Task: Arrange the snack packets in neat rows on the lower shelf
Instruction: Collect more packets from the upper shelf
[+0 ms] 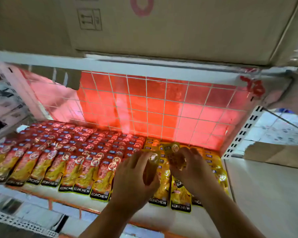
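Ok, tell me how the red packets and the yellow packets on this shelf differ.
The red packets have red tops; the yellow packets are yellow throughout. The red packets fill the left and middle of the shelf; the yellow packets take a few columns at the right. The left hand and right hand grip yellow packets, no red packets. Both show a black KONCHEW band.

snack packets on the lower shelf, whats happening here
A person is stocking the lower shelf. Red Konchew packets already fill its left and middle in overlapping rows. Both hands are working over the yellow Konchew rows on the right. The left hand grips one yellow packet and the right hand grips another. Neither packet seems to be laid flat in a row yet.
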`<action>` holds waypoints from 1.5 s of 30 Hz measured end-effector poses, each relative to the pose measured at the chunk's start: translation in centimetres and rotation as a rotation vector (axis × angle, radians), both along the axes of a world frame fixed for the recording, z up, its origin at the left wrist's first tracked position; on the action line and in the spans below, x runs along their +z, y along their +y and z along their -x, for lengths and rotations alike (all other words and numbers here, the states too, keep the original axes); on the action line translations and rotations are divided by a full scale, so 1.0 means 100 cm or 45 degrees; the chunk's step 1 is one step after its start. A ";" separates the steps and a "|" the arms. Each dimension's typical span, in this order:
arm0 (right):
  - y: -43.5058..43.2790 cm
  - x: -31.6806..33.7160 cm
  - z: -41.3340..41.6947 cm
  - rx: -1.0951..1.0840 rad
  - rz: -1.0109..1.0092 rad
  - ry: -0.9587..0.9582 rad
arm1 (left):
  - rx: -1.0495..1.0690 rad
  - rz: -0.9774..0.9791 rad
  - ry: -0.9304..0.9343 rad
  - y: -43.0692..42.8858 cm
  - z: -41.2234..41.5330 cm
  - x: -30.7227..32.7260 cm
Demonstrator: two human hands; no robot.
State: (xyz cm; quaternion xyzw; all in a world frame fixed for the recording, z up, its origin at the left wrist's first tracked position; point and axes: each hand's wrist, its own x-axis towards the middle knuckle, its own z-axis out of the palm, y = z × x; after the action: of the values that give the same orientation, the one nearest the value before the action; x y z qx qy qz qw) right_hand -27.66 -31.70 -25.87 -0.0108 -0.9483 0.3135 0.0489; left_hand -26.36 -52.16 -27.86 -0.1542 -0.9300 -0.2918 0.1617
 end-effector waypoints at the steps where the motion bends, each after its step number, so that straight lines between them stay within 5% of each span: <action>1: 0.005 -0.005 -0.005 -0.068 -0.036 -0.014 | -0.044 0.010 -0.002 0.003 0.001 -0.007; 13: 0.029 -0.061 -0.072 -0.590 -0.142 -0.099 | -0.474 0.062 -0.006 0.023 -0.006 -0.066; 33: 0.027 -0.058 -0.067 -0.480 -0.299 -0.110 | -0.502 0.039 -0.049 0.025 -0.008 -0.065; 37: 0.023 -0.040 -0.075 -0.427 -0.061 -0.071 | -0.483 -0.029 -0.025 0.038 -0.011 -0.059; 40: 0.004 -0.033 -0.082 -0.305 0.447 -0.278 | -0.485 -0.020 -0.037 0.054 -0.013 -0.057; 45: 0.005 -0.044 -0.085 -0.587 0.810 -0.145 | -0.602 -0.055 -0.026 0.080 -0.021 -0.054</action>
State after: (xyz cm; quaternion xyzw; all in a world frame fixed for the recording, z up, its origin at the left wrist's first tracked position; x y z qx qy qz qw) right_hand -19.17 -31.19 -30.25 -0.2552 -0.7778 0.5713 0.0597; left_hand -24.26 -44.20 -33.27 -0.3613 -0.8631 -0.3431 0.0826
